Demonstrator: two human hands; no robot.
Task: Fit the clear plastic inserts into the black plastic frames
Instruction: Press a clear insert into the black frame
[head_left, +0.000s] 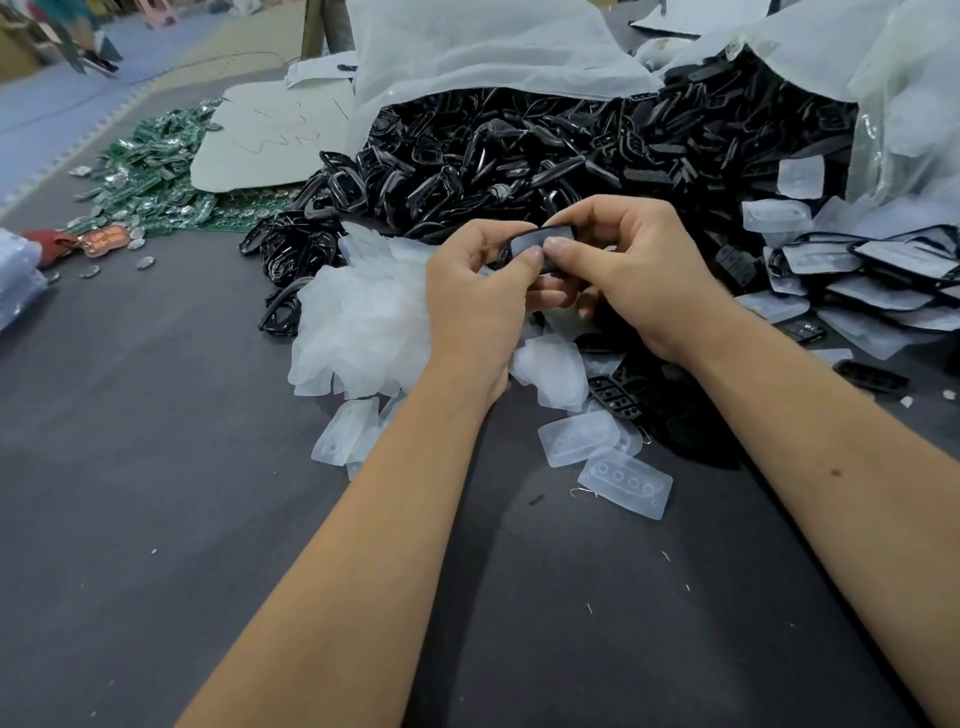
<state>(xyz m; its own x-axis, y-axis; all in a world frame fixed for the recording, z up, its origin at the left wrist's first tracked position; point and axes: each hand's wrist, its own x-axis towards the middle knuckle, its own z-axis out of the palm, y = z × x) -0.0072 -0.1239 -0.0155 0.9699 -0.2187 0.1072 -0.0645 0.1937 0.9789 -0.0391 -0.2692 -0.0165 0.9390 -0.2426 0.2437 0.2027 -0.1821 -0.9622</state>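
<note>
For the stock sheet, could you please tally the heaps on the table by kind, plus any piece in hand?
Heap of black frames: 1
Heap of clear inserts: 1
Heap of green circuit boards: 1
Stack of fitted frames: 1
Held frame, pinched by left hand and right hand: 1
Total: 5

Two hands, the left hand (475, 291) and right hand (631, 275), share one black frame (540, 249); black frames (519, 156), clear inserts (363, 322) and green circuit boards (150, 176) lie heaped beyond counting; two sacks (493, 52).
</note>
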